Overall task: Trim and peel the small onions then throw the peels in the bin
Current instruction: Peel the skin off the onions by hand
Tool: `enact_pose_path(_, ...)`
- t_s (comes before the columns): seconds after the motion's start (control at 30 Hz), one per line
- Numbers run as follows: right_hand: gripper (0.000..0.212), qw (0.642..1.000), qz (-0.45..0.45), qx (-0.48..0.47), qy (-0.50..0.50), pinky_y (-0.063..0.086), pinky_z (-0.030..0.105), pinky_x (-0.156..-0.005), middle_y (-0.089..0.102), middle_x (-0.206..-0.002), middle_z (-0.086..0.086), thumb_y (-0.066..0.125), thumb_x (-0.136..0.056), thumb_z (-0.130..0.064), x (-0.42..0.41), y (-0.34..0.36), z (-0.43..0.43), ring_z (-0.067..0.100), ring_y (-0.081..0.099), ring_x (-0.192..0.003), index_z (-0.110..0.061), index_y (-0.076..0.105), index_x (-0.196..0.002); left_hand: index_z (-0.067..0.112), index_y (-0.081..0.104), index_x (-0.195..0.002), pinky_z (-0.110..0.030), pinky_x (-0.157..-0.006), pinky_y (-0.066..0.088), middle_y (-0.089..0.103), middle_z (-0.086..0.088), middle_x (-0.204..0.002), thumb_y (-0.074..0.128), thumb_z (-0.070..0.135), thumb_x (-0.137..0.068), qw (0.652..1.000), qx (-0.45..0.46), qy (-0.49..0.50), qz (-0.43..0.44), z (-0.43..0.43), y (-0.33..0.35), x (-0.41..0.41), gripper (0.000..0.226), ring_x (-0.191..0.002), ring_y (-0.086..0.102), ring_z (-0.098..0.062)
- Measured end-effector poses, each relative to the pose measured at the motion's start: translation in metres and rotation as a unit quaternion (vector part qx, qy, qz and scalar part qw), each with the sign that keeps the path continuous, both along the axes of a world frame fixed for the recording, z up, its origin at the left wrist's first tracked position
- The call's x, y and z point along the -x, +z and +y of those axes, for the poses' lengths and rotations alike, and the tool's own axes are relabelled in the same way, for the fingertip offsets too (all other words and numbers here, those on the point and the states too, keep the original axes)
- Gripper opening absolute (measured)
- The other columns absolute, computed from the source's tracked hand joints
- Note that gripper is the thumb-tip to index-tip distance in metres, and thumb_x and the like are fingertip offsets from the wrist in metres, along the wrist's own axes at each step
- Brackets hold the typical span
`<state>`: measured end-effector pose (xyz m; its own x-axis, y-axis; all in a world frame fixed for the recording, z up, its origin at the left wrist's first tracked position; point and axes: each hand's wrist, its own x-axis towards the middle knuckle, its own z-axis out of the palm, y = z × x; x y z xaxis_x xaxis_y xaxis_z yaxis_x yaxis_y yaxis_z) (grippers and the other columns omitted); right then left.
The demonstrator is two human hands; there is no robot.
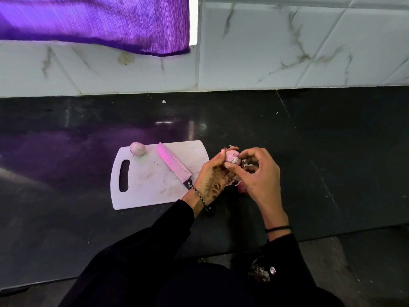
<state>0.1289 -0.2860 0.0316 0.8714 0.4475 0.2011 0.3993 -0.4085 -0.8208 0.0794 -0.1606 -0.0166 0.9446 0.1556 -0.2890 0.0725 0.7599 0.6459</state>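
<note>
Both hands hold one small onion above the counter, just off the board's right edge.

The left hand (212,173) curls its fingers round the small onion (232,157) from the left and cups it, while the right hand (257,178) pinches it with thumb and forefinger from the right; whether that pinch has loose skin or the bulb itself is hard to tell. The onion looks pink with pale patches. Bits of peel (241,187) lie on the black counter (332,151) beneath the hands. To the left sits the white cutting board (150,185), with a knife (173,166) lying slantwise across it, the blade pointing away from the person and the handle passing under the left wrist. A second, peeled onion (137,149) rests at the board's far left corner, well apart from the hands. A purple curtain (95,21) hangs over the marbled wall tiles (287,45).
</note>
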Motion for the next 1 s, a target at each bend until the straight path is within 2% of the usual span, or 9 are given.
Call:
enact_pose_path(0.17,0.02,1.0,0.0,0.021,0.011,0.049,0.006,-0.075,0.056,-0.106,-0.011,0.085,-0.08,-0.025,0.0017,-0.0007,0.0033,-0.006,0.057,-0.101,-0.02,0.067,-0.085,0.002,0.038,-0.144,-0.054,-0.11,0.033,0.044,-0.025,-0.135,0.041,0.038,-0.103,1.0,-0.018,0.002,0.016,-0.0002,0.0013,-0.0013,0.055,-0.126,0.043,-0.041)
enact_pose_path(0.3,0.03,1.0,0.009,0.019,-0.011,0.053,0.011,-0.075,0.057,-0.104,-0.012,0.087,-0.076,-0.031,0.0019,-0.0017,0.0046,-0.001,0.061,-0.096,-0.022,0.063,-0.09,0.005,0.041,-0.145,-0.053,-0.114,0.028,0.042,-0.028,-0.143,0.041,0.039,-0.104,1.0,0.004,0.009,0.027,0.0003,0.001,-0.0007,0.053,-0.128,0.042,-0.038)
enact_pose_path(0.4,0.04,0.999,0.028,0.001,-0.021,0.051,0.006,-0.074,0.059,-0.103,-0.011,0.089,-0.074,-0.03,0.0025,0.0008,0.0037,-0.004,0.061,-0.094,-0.021,0.059,-0.098,0.003,0.042,-0.144,-0.054,-0.117,0.026,0.035,-0.03,-0.149,0.041,0.037,-0.104,0.999,0.009,0.019,0.025,-0.0003,-0.0002,-0.0017,0.052,-0.135,0.039,-0.042)
enact_pose_path(0.53,0.034,1.0,0.017,-0.002,-0.01,0.049,0.004,-0.073,0.059,-0.106,-0.008,0.087,-0.077,-0.027,0.0029,0.0014,0.0035,-0.006,0.06,-0.096,-0.02,0.061,-0.098,0.003,0.041,-0.144,-0.058,-0.118,0.022,0.032,-0.032,-0.15,0.043,0.038,-0.103,1.0,0.008,0.021,0.021,-0.0002,0.0003,-0.0035,0.054,-0.141,0.027,-0.048)
enact_pose_path(0.7,0.028,1.0,0.003,0.007,0.005,0.048,0.004,-0.077,0.058,-0.107,-0.01,0.085,-0.079,-0.028,0.002,0.0,0.0025,-0.004,0.059,-0.1,-0.021,0.064,-0.096,0.003,0.041,-0.145,-0.058,-0.117,0.025,0.038,-0.031,-0.147,0.04,0.037,-0.104,0.999,0.002,0.026,0.021,0.0006,-0.0006,-0.0031,0.053,-0.139,0.032,-0.048)
enact_pose_path(0.8,0.026,1.0,-0.004,0.017,0.006,0.047,0.003,-0.078,0.058,-0.106,-0.011,0.085,-0.079,-0.026,0.0017,0.0004,0.0034,-0.002,0.059,-0.101,-0.021,0.064,-0.094,0.003,0.039,-0.145,-0.057,-0.117,0.025,0.034,-0.032,-0.149,0.042,0.037,-0.103,0.999,0.006,0.03,0.028,0.0002,0.0031,-0.0015,0.054,-0.14,0.03,-0.047)
enact_pose_path(0.87,0.025,1.0,-0.001,0.02,0.01,0.047,0.003,-0.078,0.058,-0.105,-0.009,0.085,-0.08,-0.023,0.0013,0.0016,0.004,-0.001,0.059,-0.101,-0.019,0.064,-0.092,0.002,0.042,-0.143,-0.054,-0.116,0.029,0.038,-0.031,-0.147,0.044,0.037,-0.103,0.999,0.013,0.03,0.038,0.0,0.0032,-0.0003,0.053,-0.136,0.039,-0.044)
enact_pose_path(0.93,0.023,1.0,0.002,0.018,0.017,0.05,0.005,-0.077,0.057,-0.104,-0.008,0.085,-0.08,-0.019,0.0016,0.0021,0.0052,-0.001,0.06,-0.099,-0.017,0.065,-0.091,0.005,0.047,-0.139,-0.046,-0.105,0.041,0.052,-0.024,-0.135,0.043,0.037,-0.102,0.999,0.013,0.024,0.046,0.0001,0.0032,-0.0002,0.048,-0.121,0.053,-0.034)
enact_pose_path(1.0,0.019,0.999,0.001,0.024,0.021,0.049,0.004,-0.076,0.055,-0.105,-0.006,0.084,-0.082,-0.018,0.0026,0.001,0.0067,-0.005,0.059,-0.098,-0.014,0.065,-0.087,0.01,0.049,-0.139,-0.041,-0.098,0.046,0.057,-0.017,-0.125,0.042,0.039,-0.102,0.999,0.019,0.009,0.04,-0.0003,0.0037,-0.0001,0.047,-0.109,0.061,-0.028)
